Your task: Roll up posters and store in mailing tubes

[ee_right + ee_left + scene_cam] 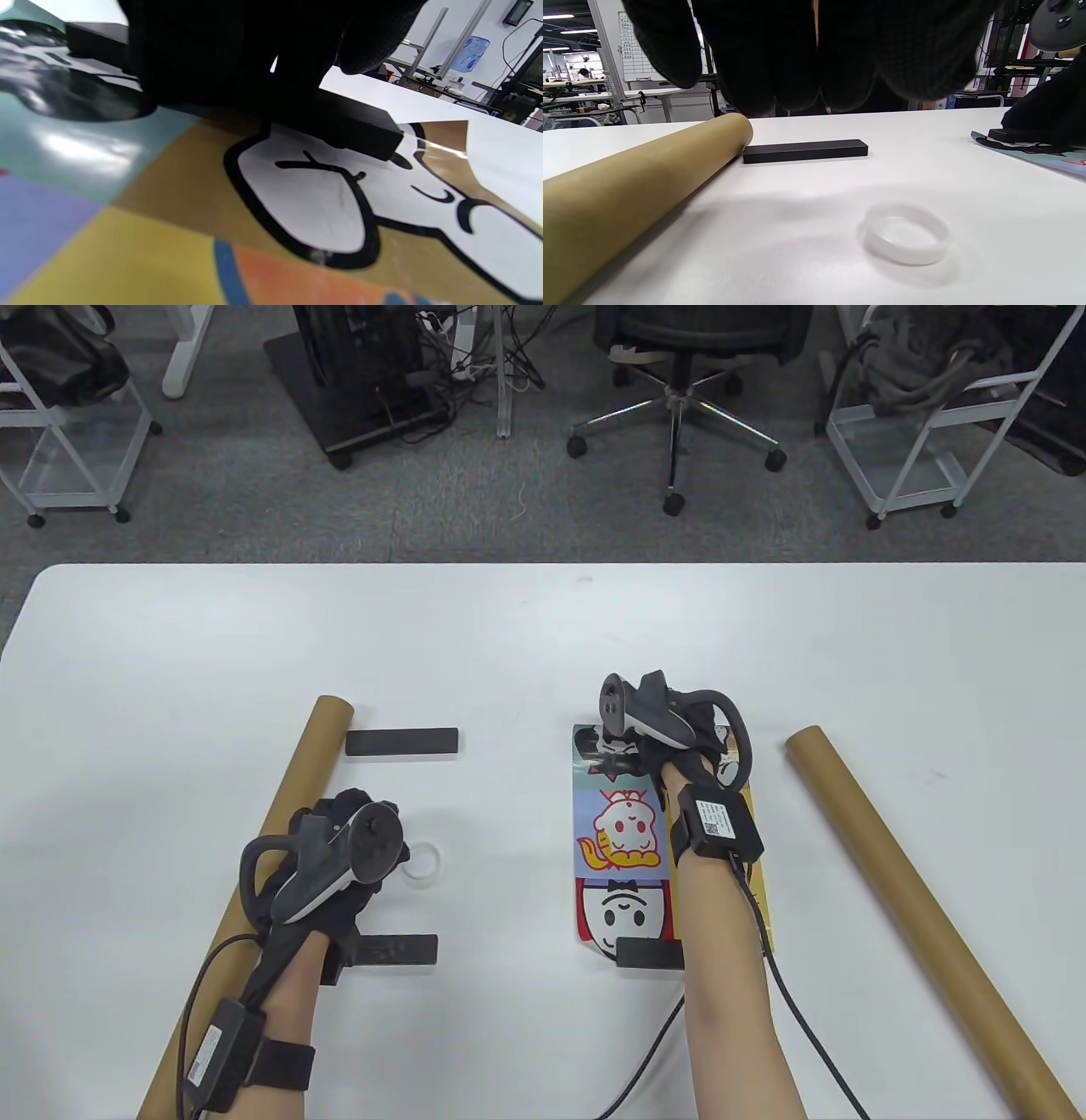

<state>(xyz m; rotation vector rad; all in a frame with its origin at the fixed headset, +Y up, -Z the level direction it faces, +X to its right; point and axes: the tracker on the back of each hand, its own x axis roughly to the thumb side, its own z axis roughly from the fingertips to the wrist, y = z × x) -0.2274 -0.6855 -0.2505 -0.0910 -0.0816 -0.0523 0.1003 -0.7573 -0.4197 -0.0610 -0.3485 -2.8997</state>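
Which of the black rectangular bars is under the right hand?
The black rectangular bar at the far end of the colourful cartoon poster, under the right hand. The rest are clear of it: one at the poster's near end, two on bare table.

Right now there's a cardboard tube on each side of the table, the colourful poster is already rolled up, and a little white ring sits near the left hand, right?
Not quite. The poster is not rolled up: it lies flat on the table, as the table view shows. The rest holds: the left tube, the right tube, and the white ring by the left hand.
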